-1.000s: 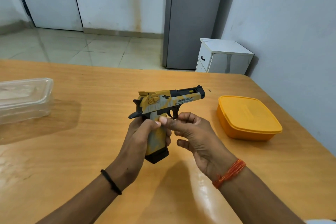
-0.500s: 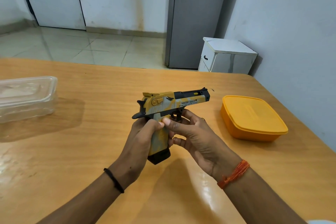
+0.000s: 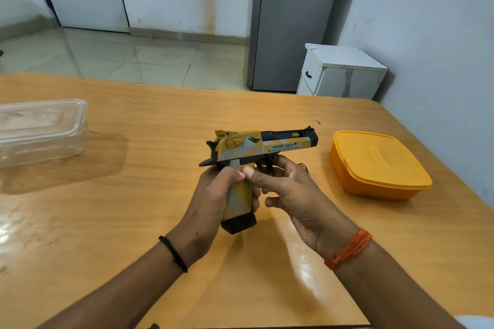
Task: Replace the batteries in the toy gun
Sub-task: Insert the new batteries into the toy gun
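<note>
A yellow, grey and black toy gun (image 3: 263,143) is held upright above the wooden table (image 3: 133,195), barrel pointing right. My left hand (image 3: 213,200) grips its handle from the left, fingers wrapped round it. My right hand (image 3: 288,189) holds the gun from the right, thumb pressed on the top of the handle and fingers curled by the trigger guard. A black magazine base (image 3: 239,223) sticks out below the handle. No batteries are visible.
An orange lidded box (image 3: 377,163) sits on the table to the right of the gun. A clear plastic lidded container (image 3: 40,129) stands at the left edge. A grey wall runs close along the table's right side.
The gun and both hands stay almost where they were. My right hand's fingers have closed in nearer to the trigger guard and handle.
</note>
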